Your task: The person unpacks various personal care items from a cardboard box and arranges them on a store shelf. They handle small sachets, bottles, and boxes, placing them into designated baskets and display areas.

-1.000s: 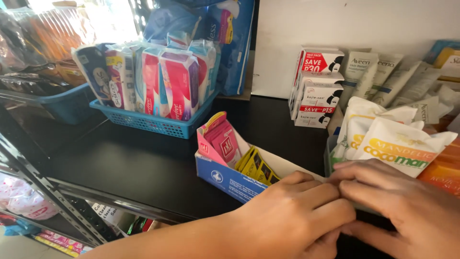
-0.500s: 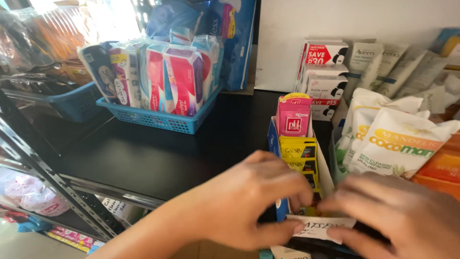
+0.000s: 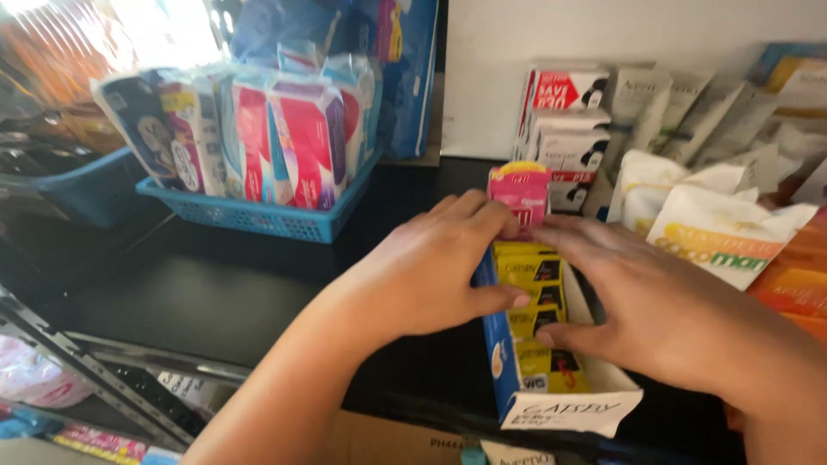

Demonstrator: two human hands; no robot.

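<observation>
Sachet box (image 3: 517, 379), a long narrow carton with a blue side wall and a white front flap, lies on the black shelf (image 3: 215, 293) with its length running away from us, between our two hands. We have the left hand (image 3: 431, 275) laid flat along the box's left wall, fingers stretched forward to the far end, thumb hooked over the rim beside the yellow sachets (image 3: 534, 319); its grip is loose and open-palmed, pressing against the carton, not closed round anything. The right hand (image 3: 663, 319) mirrors it on the right wall, fingers extended, thumb down inside the rim (we cannot tell whether that thumb touches a sachet or only the card). Both sets of fingertips meet at the pink sachets (image 3: 519, 191) standing upright at the back of the row. Step in hand, as we judge it: squaring the carton and steadying its contents in the gap between the blue basket (image 3: 258, 220) of tall packets on the left and the white pouches (image 3: 715, 232) on the right. The next move would call for even pressure from both sides, so the thin card walls do not buckle, and a light touch at the pink sachets, which stand taller than the yellow row and look apt to tip. The pouches lie just beside the right hand, so room on that side is tight.
</observation>
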